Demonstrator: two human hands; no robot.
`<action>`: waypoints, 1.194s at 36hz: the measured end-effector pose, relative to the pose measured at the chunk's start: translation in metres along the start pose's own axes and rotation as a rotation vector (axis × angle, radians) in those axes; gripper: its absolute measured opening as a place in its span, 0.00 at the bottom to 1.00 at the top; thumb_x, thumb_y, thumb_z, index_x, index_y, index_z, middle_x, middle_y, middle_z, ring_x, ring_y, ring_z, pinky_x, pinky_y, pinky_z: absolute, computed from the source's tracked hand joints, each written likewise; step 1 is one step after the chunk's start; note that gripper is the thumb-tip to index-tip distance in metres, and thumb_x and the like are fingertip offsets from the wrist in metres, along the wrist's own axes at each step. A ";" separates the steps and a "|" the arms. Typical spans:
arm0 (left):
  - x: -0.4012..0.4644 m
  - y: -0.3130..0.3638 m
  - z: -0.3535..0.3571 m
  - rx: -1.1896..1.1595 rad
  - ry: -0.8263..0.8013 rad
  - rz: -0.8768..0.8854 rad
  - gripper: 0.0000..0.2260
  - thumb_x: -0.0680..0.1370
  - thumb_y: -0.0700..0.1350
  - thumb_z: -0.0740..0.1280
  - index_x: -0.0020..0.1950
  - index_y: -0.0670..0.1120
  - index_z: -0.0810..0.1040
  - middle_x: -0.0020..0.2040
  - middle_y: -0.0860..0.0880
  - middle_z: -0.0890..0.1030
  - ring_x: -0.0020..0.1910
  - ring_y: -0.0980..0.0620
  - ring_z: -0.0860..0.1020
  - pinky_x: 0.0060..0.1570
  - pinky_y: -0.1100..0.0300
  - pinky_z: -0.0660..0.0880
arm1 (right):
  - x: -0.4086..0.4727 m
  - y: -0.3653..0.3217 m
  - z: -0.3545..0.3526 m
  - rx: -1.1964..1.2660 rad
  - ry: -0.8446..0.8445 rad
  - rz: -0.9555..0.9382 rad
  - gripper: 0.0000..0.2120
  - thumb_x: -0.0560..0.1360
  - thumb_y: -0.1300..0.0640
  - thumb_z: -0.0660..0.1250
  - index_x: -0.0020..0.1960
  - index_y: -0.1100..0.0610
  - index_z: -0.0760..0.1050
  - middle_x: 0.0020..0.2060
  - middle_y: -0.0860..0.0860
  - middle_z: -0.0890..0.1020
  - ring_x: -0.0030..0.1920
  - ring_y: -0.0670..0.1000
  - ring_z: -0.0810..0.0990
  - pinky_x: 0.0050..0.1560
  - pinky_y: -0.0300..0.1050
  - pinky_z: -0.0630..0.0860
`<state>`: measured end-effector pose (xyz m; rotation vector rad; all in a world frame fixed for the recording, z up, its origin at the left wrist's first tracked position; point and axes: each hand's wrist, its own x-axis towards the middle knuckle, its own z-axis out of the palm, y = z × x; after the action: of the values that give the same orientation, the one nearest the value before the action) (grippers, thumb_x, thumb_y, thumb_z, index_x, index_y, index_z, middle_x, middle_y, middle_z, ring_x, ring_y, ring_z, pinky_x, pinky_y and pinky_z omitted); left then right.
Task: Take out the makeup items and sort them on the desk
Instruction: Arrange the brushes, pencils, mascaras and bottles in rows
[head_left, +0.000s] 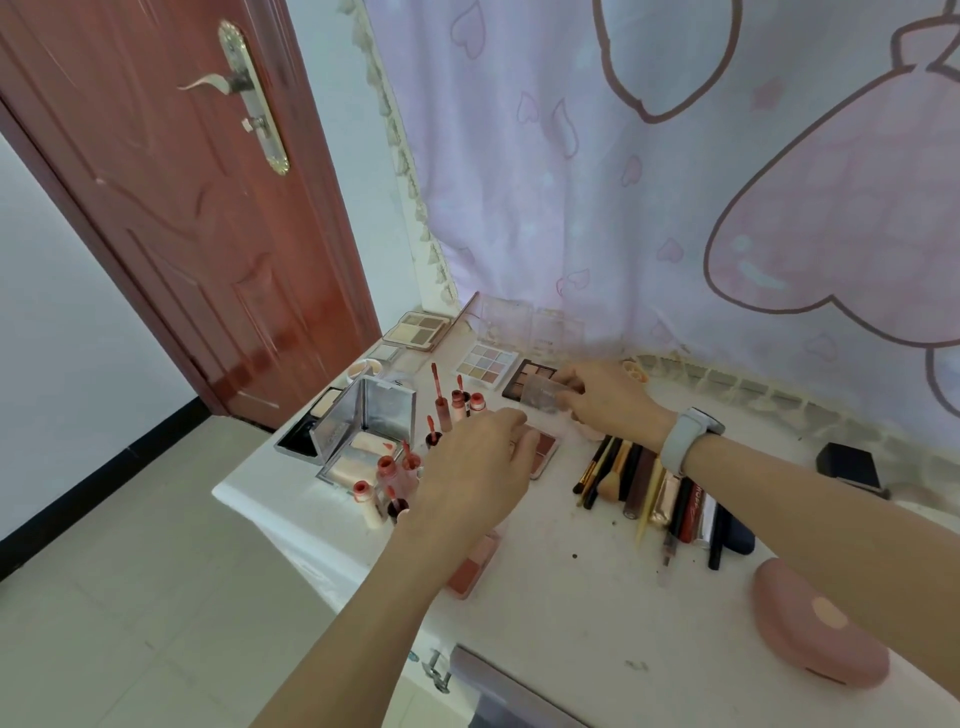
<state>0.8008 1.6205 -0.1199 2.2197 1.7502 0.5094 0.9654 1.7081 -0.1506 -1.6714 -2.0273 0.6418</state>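
Two hands are working over the white desk (561, 587) right now, and makeup is lying all across it. The right hand (605, 397), with a pale watch (688, 439) on its wrist, is pinching a small clear lid (543, 391) between thumb and fingertips, holding it just above the dark contour palette (527, 375) at the back. The left hand (475, 470) is hovering palm down with fingers loosely bent and close together, covering part of a pink blush palette (545, 449); whether the fingertips are touching it, I cannot tell.

Left of that hand, open lip gloss tubes (395, 475) are standing in a loose cluster, wands sticking up, with more of them further back by the silver mirrored compact (363, 423) that is standing open. A pastel eyeshadow palette (487, 364) is lying just beside the dark one, and a beige one (418, 328) is sitting at the far corner.

Right of the hands, brushes and pencils (654, 493) are lying side by side in a row. A pink case (815, 631) is resting near the front edge, and a second blush compact (470, 564) is peeking out from under the left forearm.
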 end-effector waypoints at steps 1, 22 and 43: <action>-0.002 -0.001 0.001 -0.003 0.014 0.004 0.15 0.82 0.50 0.56 0.59 0.43 0.76 0.54 0.47 0.80 0.52 0.49 0.78 0.51 0.50 0.75 | 0.000 0.001 0.001 -0.019 -0.007 0.003 0.09 0.78 0.60 0.61 0.54 0.59 0.78 0.43 0.55 0.83 0.41 0.55 0.81 0.39 0.42 0.72; -0.013 -0.023 0.019 0.292 -0.169 0.188 0.19 0.81 0.55 0.53 0.66 0.49 0.71 0.64 0.52 0.73 0.63 0.50 0.71 0.60 0.54 0.66 | -0.035 0.018 0.024 -0.611 -0.160 -0.412 0.18 0.80 0.54 0.52 0.67 0.50 0.72 0.66 0.47 0.73 0.66 0.50 0.69 0.64 0.49 0.65; -0.037 0.020 0.064 -0.007 0.128 0.426 0.16 0.76 0.48 0.55 0.50 0.46 0.81 0.48 0.51 0.82 0.45 0.51 0.80 0.43 0.57 0.77 | -0.047 0.045 -0.014 -0.800 -0.288 -0.495 0.13 0.77 0.61 0.60 0.59 0.52 0.73 0.54 0.49 0.74 0.52 0.50 0.72 0.48 0.46 0.73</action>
<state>0.8380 1.5802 -0.1733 2.6148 1.3178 0.7591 1.0175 1.6701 -0.1684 -1.3610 -3.0189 -0.1494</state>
